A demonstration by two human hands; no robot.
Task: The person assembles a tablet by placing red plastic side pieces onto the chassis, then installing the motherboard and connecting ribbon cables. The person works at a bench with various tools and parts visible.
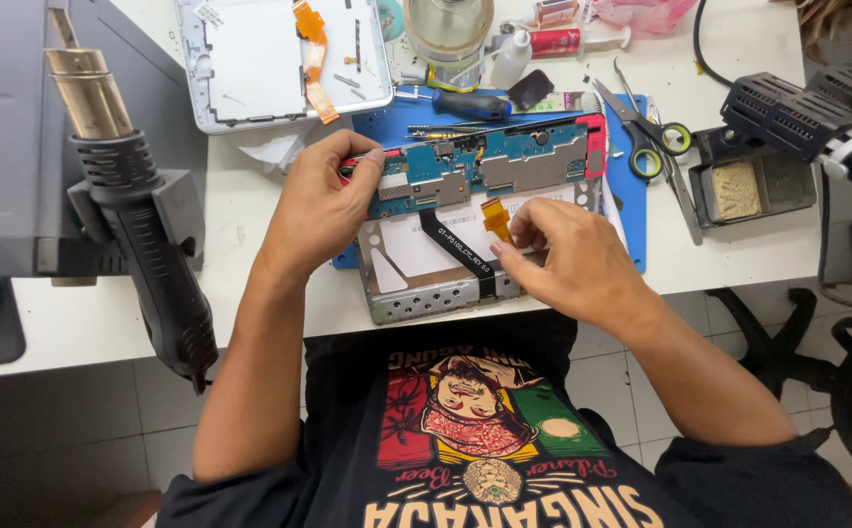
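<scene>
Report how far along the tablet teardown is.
Done: white back cover is off, set aside. In hand: left hand steadies the blue circuit board; right hand pinches the orange flex cable. Left: board remains on the metal frame, black ribbon in place.

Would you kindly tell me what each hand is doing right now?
Left hand: closed on the left end of the blue circuit board.
Right hand: fingertips pinching the orange flex cable.

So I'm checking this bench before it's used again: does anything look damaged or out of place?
Nothing looks broken. The opened tablet frame juts past the table edge, steadied by the left hand and right hand. An orange ribbon cable sticks up loose at the right fingertips.
</scene>
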